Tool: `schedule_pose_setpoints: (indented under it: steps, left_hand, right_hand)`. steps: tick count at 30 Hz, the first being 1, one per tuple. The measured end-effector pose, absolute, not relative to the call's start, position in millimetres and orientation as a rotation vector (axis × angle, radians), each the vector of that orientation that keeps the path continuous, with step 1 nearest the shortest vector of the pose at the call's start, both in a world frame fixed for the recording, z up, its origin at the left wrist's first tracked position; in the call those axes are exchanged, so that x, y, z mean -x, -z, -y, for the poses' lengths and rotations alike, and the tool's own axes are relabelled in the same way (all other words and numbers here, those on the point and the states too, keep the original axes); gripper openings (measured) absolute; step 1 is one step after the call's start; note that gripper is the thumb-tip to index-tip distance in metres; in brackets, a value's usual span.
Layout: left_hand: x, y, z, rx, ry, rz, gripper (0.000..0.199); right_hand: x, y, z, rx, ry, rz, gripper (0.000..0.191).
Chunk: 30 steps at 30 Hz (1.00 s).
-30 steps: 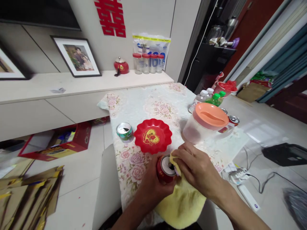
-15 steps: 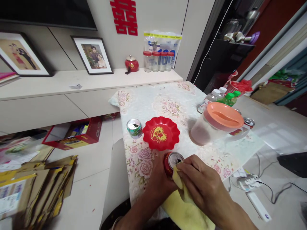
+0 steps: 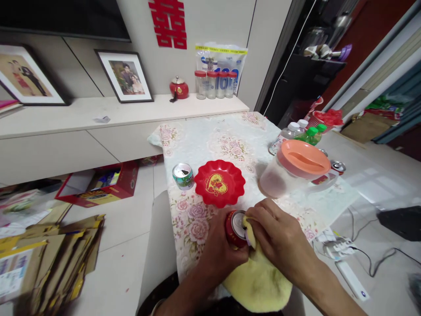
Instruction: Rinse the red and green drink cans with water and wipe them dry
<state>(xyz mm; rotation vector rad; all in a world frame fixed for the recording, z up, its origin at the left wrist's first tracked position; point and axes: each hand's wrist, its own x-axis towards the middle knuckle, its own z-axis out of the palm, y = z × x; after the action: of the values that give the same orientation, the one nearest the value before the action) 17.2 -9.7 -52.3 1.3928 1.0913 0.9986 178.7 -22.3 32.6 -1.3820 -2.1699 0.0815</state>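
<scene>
My left hand (image 3: 219,245) is wrapped round a red drink can (image 3: 233,231), whose silver top faces up and is tilted a little to the right. In my right hand (image 3: 276,235) a yellow cloth (image 3: 261,281) is pinched, its bunched end pressed on the right side of the can's top. The rest of the cloth hangs down below both hands. Just beyond the can lies a red scalloped plate (image 3: 235,180) with a gold heart design. A green and silver can (image 3: 183,176) stands left of the plate.
A pitcher with an orange lid (image 3: 305,158) stands at the right, with bottles (image 3: 311,135) and another can (image 3: 338,166) behind it. Flowered cloth covers the table (image 3: 204,136). Folded cardboard (image 3: 62,254) lies on the floor at left; a power strip (image 3: 351,281) lies at right.
My right hand has shifted slightly up with the cloth's end along the can's rim. The can is tilted more to the right. The cloth's hanging part has swung left a little.
</scene>
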Motion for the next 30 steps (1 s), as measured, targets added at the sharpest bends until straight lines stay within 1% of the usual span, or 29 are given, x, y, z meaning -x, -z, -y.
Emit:
schedule_pose_setpoints:
  steps: [5,12,15,20,23,26,28,30]
  left_hand:
    - [-16.5,50.0,9.5,-1.403,-0.995,-1.024,0.069]
    - [-15.4,55.9,9.3,-1.401,-1.018,-1.12,0.065]
    - [-14.1,55.2,7.7,-1.369,-1.021,-1.146,0.064]
    - [-13.7,47.3,7.3,-1.339,-0.978,-1.15,0.056]
    - [-13.9,44.4,8.2,-1.295,-1.016,-1.075,0.059]
    - [-13.9,44.5,9.0,-1.289,-0.973,-1.029,0.062]
    - [-14.2,45.1,9.4,-1.307,-0.937,-1.025,0.064]
    - [-14.9,45.0,9.5,-1.302,-0.931,-0.985,0.064]
  right_hand:
    - [-180.9,-30.8,14.6,1.318,-0.249,1.958,0.016]
    - [-172.5,-26.3,34.3,1.413,-0.13,1.938,0.015]
    - [-164.4,-23.8,45.4,1.367,-0.219,1.916,0.016]
    - [-160.4,-20.2,48.4,1.236,-0.337,1.882,0.019]
    - [-165.2,-18.1,42.3,1.26,-0.32,1.838,0.017]
    - [-170.2,-15.5,34.4,1.337,-0.313,1.733,0.011]
    - [-171.9,-13.1,29.2,1.409,-0.409,1.614,0.01]
    - [-172.0,-9.1,24.4,1.467,-0.603,1.425,0.011]
